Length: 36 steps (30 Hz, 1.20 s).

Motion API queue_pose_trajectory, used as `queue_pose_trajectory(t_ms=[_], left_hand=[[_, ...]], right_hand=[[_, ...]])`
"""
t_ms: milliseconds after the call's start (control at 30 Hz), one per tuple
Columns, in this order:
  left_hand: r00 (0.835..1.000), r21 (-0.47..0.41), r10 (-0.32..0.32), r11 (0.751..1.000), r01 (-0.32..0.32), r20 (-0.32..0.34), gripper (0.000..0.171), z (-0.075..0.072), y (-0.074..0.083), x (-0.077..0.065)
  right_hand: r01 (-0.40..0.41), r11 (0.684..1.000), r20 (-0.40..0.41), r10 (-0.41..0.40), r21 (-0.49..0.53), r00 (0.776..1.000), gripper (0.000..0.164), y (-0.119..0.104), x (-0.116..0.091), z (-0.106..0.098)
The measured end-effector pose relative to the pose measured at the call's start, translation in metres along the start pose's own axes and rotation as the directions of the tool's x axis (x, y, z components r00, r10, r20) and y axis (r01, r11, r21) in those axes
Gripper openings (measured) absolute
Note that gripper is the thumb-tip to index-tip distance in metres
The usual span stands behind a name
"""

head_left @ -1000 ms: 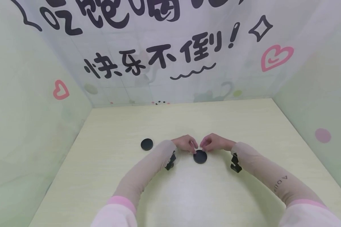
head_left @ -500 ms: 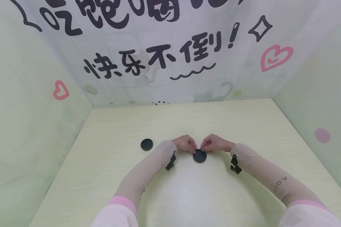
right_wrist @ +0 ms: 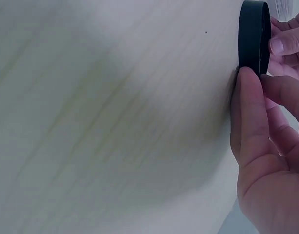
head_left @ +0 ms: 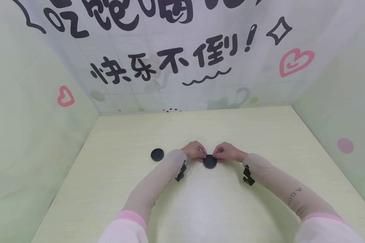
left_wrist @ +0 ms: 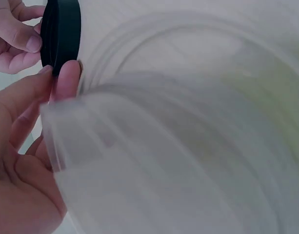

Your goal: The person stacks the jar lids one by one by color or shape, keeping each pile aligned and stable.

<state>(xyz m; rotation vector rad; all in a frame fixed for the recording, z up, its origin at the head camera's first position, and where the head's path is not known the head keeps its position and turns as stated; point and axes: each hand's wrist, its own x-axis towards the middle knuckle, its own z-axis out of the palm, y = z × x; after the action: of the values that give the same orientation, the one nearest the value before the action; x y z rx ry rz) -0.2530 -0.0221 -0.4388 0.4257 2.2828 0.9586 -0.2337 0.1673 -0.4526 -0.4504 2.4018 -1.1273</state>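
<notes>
A shallow round black lid (head_left: 210,161) lies between my two hands over the middle of the table. My left hand (head_left: 194,149) pinches its far left rim between thumb and fingers, while my right hand (head_left: 227,151) pinches the far right rim. The lid (left_wrist: 69,34) appears edge-on in the left wrist view, with the left fingertips at its lower edge. From the right wrist, the same lid (right_wrist: 252,36) shows its side wall, held by both hands. A clear plastic container (left_wrist: 164,146) with a ringed rim fills much of the left wrist view, beside the left hand.
A second round black lid (head_left: 157,154) lies on the pale wooden table (head_left: 124,135), left of the left hand. Fabric walls enclose the table at the back (head_left: 158,94) and both sides. A black wrist mount (head_left: 248,175) hangs beneath the right forearm, another (head_left: 180,171) beneath the left.
Both hands have shifted slightly away from the body and to the left, and the black lid between them has moved with them. The second lid has stayed in place.
</notes>
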Motion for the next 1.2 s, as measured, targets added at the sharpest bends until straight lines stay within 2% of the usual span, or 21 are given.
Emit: queue_pose_trajectory(t_ms=[200, 367, 500, 667, 867, 1000, 1200], left_hand=[[0.998, -0.023, 0.003, 1.000, -0.005, -0.067, 0.010, -0.003, -0.006, 0.004], [0.992, -0.006, 0.021, 1.000, -0.021, -0.123, 0.011, -0.005, -0.011, 0.007], [0.988, -0.007, 0.010, 1.000, -0.012, -0.154, 0.011, -0.006, -0.014, 0.009], [0.987, -0.017, -0.010, 1.000, 0.008, -0.163, 0.013, -0.009, -0.016, 0.009], [0.984, 0.058, 0.014, 0.998, -0.004, -0.178, 0.015, -0.013, -0.018, 0.008], [0.987, 0.086, 0.014, 0.996, -0.001, -0.158, 0.017, -0.017, -0.017, 0.003], [0.992, 0.030, -0.022, 0.999, 0.026, -0.120, 0.019, -0.016, -0.018, 0.001]], right_hand=[[-0.019, 0.999, -0.039, 0.017, -0.035, 0.999, 0.009, -0.004, 0.008, 0.001], [-0.023, 0.998, -0.057, 0.019, -0.057, 0.998, 0.010, -0.006, 0.016, 0.000], [-0.021, 0.999, -0.076, 0.017, -0.049, 0.997, 0.010, -0.005, 0.023, 0.000], [-0.017, 0.999, -0.088, 0.014, -0.032, 0.996, 0.010, -0.005, 0.026, 0.000], [-0.026, 0.999, -0.087, 0.025, -0.018, 0.996, 0.012, -0.006, 0.025, -0.002], [-0.041, 0.999, -0.075, 0.041, 0.005, 0.996, 0.013, -0.005, 0.023, -0.003], [-0.040, 0.999, -0.072, 0.040, 0.011, 0.997, 0.013, -0.005, 0.022, -0.001]])
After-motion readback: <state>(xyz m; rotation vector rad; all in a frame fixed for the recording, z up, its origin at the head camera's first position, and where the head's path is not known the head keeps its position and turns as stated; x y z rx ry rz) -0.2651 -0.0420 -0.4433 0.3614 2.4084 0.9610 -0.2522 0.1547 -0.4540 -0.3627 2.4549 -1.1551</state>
